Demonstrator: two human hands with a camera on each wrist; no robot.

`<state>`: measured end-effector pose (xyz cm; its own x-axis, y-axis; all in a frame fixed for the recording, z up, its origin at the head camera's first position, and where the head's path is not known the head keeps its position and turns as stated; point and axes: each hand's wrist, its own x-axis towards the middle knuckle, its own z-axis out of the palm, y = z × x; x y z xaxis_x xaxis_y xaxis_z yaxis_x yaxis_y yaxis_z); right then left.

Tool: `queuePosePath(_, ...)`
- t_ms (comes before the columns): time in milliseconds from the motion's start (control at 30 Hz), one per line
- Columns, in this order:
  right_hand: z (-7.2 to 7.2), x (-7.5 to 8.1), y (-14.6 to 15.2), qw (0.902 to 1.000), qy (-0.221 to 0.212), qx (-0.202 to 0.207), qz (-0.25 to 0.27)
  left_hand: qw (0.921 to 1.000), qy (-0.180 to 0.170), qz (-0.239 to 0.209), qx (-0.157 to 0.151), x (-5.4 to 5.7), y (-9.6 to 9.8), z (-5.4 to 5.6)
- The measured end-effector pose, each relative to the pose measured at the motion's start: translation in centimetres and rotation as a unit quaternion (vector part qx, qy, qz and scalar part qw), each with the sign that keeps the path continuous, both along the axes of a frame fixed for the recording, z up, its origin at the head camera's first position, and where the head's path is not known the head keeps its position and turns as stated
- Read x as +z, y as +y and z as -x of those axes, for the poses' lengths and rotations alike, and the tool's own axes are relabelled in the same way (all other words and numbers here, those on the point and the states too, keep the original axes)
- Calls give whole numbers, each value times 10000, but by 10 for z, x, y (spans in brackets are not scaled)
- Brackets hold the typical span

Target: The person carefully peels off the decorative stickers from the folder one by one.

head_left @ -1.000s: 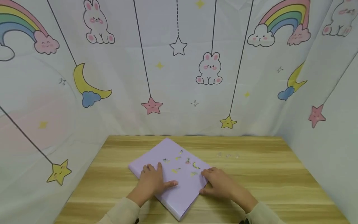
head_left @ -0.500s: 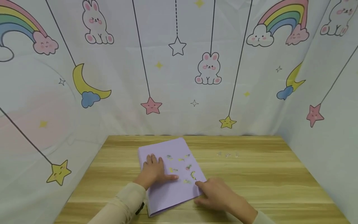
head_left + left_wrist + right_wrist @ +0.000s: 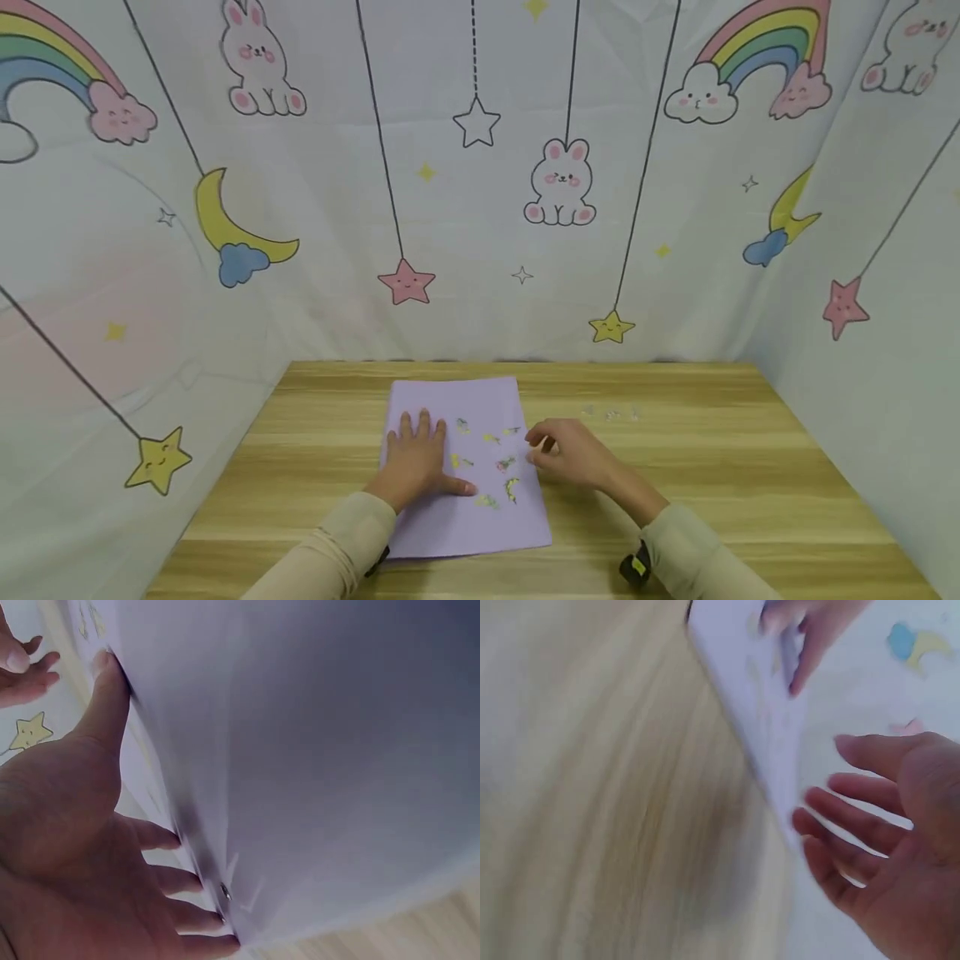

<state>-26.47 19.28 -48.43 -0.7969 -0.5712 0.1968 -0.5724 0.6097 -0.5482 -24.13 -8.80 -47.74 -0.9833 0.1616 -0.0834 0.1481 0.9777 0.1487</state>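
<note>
The table (image 3: 712, 483) spreads before me, and the purple folder (image 3: 457, 531) lies flat on it, a little left of the middle, its far edge almost parallel with the table's back edge. I judge this step to be steadying and squaring the folder: best to press evenly from above and nudge lightly from the side, so the layers don't slip or buckle. My left hand (image 3: 415, 462) rests on the folder, fingers straight and spread, thumb out, pressing without gripping. My right hand (image 3: 573, 454) is at the right edge, fingers loosely bent, thumb apart, holding nothing; I can't tell whether the tips touch. I'd avoid rubbing the 7 flowers (image 3: 506, 464). Farther back lie 3 clear bits (image 3: 612, 414).
</note>
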Motion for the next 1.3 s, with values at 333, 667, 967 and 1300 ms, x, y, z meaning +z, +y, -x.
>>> queuePosePath(333, 42, -23, -13, 9992, 118, -361, 114, 9986, -86, -41, -513, -7, -14, 11)
queuePosePath(667, 55, -31, -25, 9981, 107, -598, -59, 9989, -60, 51, -465, -12, -17, 13)
queuePosePath(967, 60, -38, -32, 9969, 408, -659, -148, 9988, -10, 200, -447, -13, -17, 10)
queuePosePath(1300, 57, -35, -34, 9982, 113, -580, -99, 9988, 7, 235, -436, -14, -17, 10)
